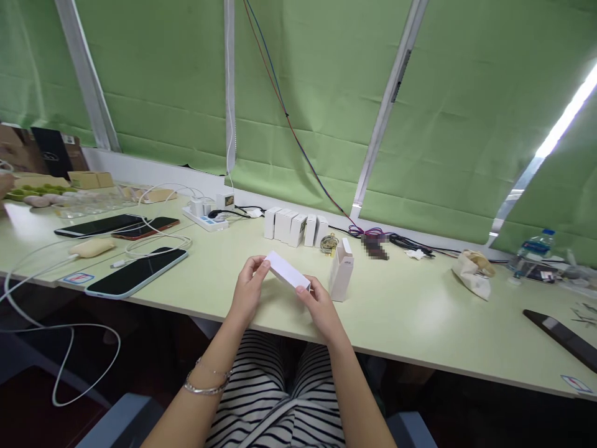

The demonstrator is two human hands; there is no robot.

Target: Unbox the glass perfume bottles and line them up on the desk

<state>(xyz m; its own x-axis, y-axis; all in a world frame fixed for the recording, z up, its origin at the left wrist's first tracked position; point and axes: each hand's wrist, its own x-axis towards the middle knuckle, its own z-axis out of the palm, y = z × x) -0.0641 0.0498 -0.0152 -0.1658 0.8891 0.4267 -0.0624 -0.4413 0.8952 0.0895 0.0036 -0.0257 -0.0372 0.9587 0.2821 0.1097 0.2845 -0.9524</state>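
Mid-frame, the left hand (pixel 249 286) and right hand (pixel 321 306) pinch opposite ends of a white box (pixel 286 270), probably light and crushable, best held there gently.

Well lit | light strip right (pixel 564 118) | table (pixel 433 317) glare | pixelated patch (pixel 374 246)

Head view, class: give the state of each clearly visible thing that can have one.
White box: held between left hand and right hand
Standing box: upright, top flap raised
Row of boxes: standing
Phones at left: flat, screens dark
Power strip: plugs inserted
Bottle: capped
Green blinds: lowered
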